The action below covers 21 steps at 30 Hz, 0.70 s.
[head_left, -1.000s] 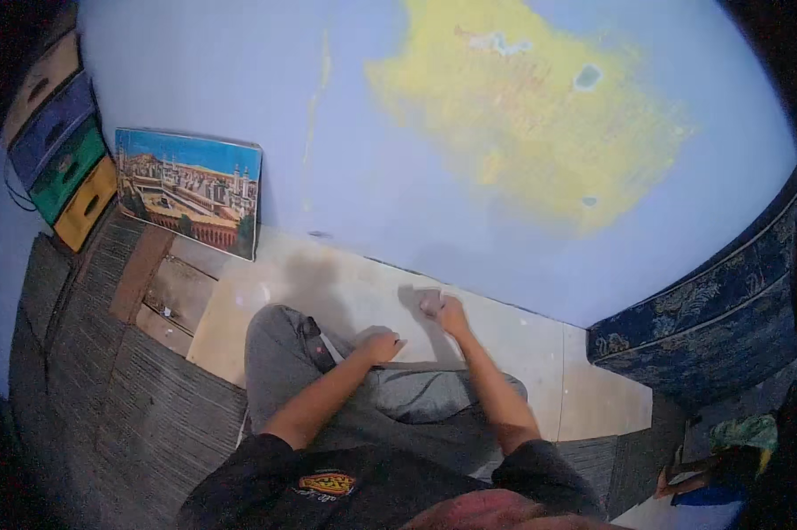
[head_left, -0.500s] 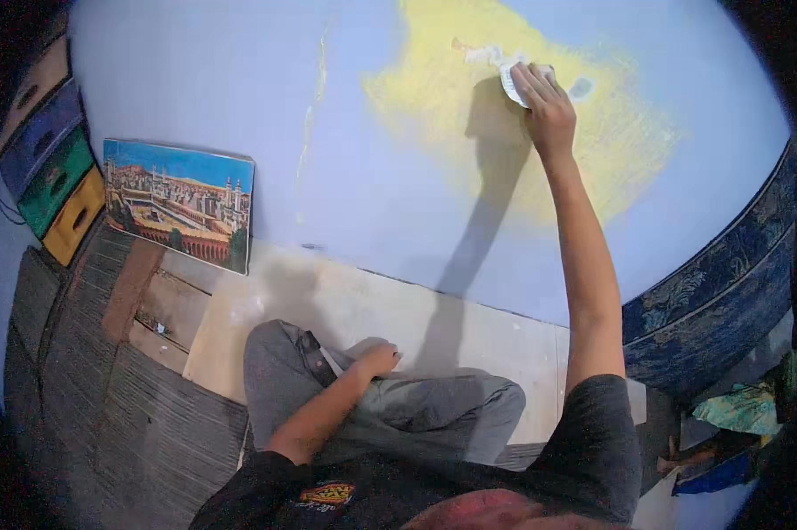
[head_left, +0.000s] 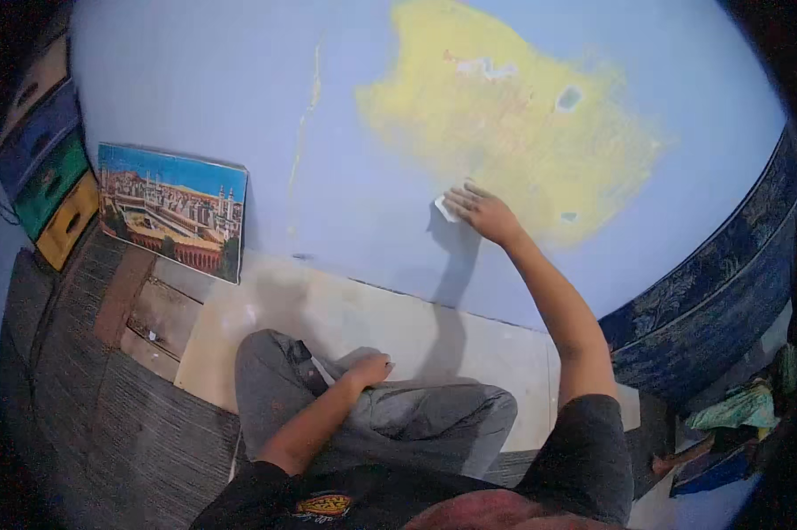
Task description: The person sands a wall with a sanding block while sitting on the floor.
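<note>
My right hand [head_left: 478, 212] presses a flat white piece [head_left: 444, 208], perhaps folded sandpaper, against the pale blue wall [head_left: 195, 79]. Its fingers lie over the piece, so most of it is hidden. The hand is at the lower left edge of a large yellow patch [head_left: 504, 132], whose surface looks scuffed. Bare white and grey spots show in the patch: a ragged white strip [head_left: 482, 67] near its top and a grey spot [head_left: 569, 98] to the right. My left hand [head_left: 369, 369] rests curled on my lap; whatever its fingers may hold cannot be made out.
A framed city picture [head_left: 173, 212] leans against the wall at the left, beside a stack of coloured drawers [head_left: 58, 185]. Dark blue patterned upholstery [head_left: 708, 274] bends along the right side. Beige board [head_left: 354, 300] and dark ribbed matting [head_left: 169, 424] cover the floor. Green cloth [head_left: 734, 408] lies at the lower right.
My right hand has moved down and to the left with the white piece, from the patch's upper middle to its lower left edge. The left hand stays on my lap.
</note>
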Available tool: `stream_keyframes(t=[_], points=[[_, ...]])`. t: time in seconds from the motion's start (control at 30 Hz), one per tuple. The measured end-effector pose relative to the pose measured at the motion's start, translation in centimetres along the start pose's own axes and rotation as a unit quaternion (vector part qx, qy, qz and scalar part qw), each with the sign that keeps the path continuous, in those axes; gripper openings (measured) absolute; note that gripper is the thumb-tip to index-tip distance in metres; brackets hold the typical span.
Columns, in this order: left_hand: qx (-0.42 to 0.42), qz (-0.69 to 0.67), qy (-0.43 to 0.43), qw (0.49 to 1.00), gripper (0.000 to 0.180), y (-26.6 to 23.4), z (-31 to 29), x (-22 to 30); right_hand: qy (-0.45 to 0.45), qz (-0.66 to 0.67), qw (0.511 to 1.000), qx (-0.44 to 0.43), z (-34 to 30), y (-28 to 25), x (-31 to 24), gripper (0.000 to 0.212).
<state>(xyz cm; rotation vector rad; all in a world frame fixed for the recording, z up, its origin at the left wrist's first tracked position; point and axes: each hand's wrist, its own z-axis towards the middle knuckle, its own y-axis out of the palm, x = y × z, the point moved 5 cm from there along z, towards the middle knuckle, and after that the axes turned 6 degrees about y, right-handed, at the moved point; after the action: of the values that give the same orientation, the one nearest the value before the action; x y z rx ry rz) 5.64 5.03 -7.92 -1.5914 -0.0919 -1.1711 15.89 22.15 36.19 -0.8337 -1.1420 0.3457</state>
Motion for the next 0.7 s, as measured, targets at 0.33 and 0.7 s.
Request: stream_keyframes(t=[0.33,0.7], points=[[-0.05,-0.017,-0.06,0.997,0.038,-0.9,-0.5,2.4,0.181,-0.075,0.954,0.226,1.0,-14.1,12.0,0.046],[-0.06,-0.025,-0.073,0.995,0.036,-1.8,-0.6,2.8,0.233,0.0,0.92,0.316,4.5,-4.1,3.1,0.044]])
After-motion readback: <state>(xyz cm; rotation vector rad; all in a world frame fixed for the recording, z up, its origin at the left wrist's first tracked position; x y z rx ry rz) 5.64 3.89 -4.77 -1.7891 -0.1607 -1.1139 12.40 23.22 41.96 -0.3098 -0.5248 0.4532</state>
